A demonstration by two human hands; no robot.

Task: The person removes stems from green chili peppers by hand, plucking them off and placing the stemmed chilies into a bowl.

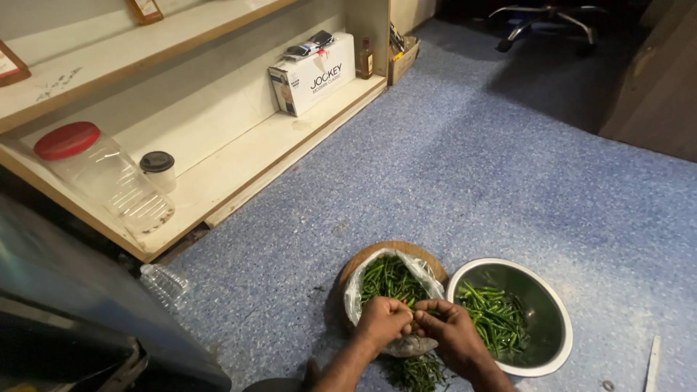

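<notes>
Nearest the camera: small pile of green stems on the floor, just below the hands.

Left hand and right hand meet knuckle to knuckle over the near edge of the plastic bag. Fingers of both are curled in, pinching one green chilli between them. Only a short stretch of it shows past the right hand's fingertips; visible part lies roughly left-right across the view. Which end is the stalk: can't tell, hidden by the fingers.

The bag is open, mouth facing up, full of green chillies. Their long axes run mostly near-to-far, a few crossed. The bag sits on a round wooden board, whose rim shows behind it.

Just right of the bag, touching or nearly so: steel bowl on the floor, with a heap of chillies on its left side, long axes mostly slanting from far-left to near-right.

Left, near the dark cabinet edge: clear plastic bottle lying on its side.

All on blue speckled floor.

Farther left: low wooden shelf with a clear jar with a red lid on its side, a small black-capped container, then a white box and a brown bottle.

Farthest: office chair base.
</notes>
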